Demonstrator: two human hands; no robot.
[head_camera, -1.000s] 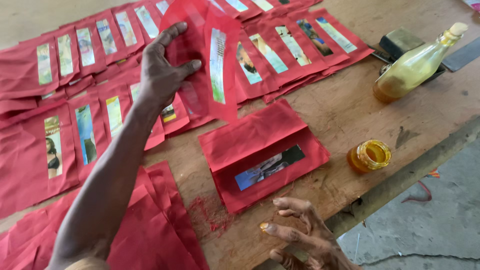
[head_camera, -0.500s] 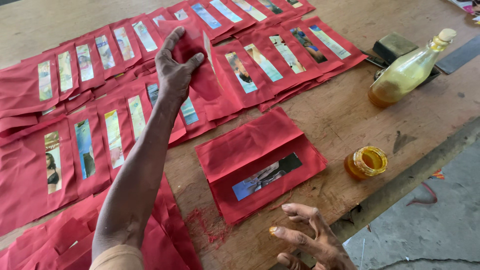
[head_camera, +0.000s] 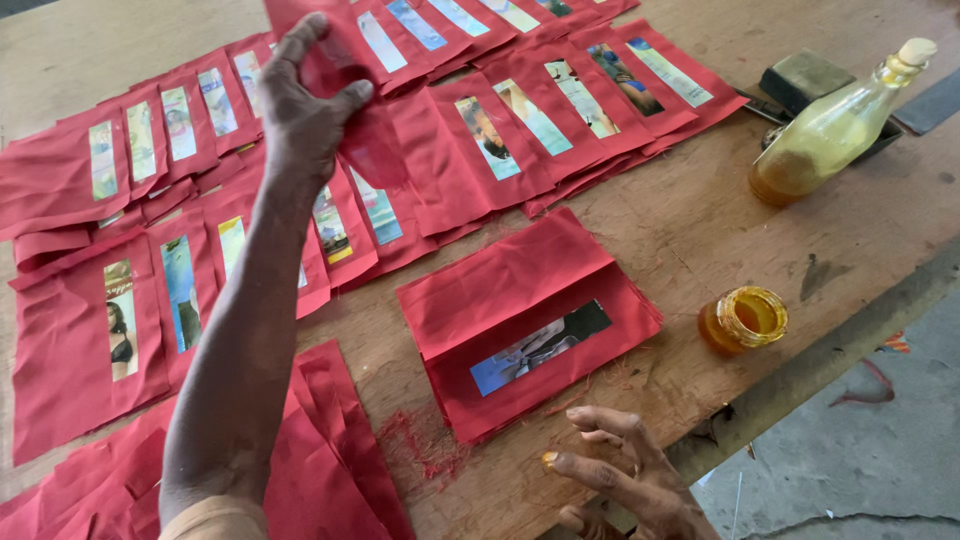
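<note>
A: One red cloth piece (head_camera: 345, 95) is up in the left hand (head_camera: 300, 110), pinched between thumb and fingers, held just above the far rows of laid-out red pieces (head_camera: 480, 140).

B: Long axis?

A: Hard to tell, it's partly behind the hand. Looks like it runs away from the person, same as the rows. It sits ahead and left of the body, at full arm's reach.

B: Right hand?

A: The right hand (head_camera: 620, 475) is low at the near table edge (head_camera: 800, 370), fingers spread and loosely curled, holding nothing. One fingertip has a yellow smear. So the left hand is the one on the piece; the right is well apart from it.

B: What's closest to the right hand?

A: The stack of red pieces (head_camera: 530, 320), just beyond its fingers, with a picture strip (head_camera: 540, 345) glued on top, lying slanted across. Right of that, a small open jar (head_camera: 745, 320) of amber stuff.

B: Further out?

A: A glass bottle (head_camera: 830, 125) of yellowish liquid lying tilted, against a dark block (head_camera: 805, 75) at the far right. More plain red cloth (head_camera: 330, 470) under the left forearm, near corner. Wooden table under all.
</note>
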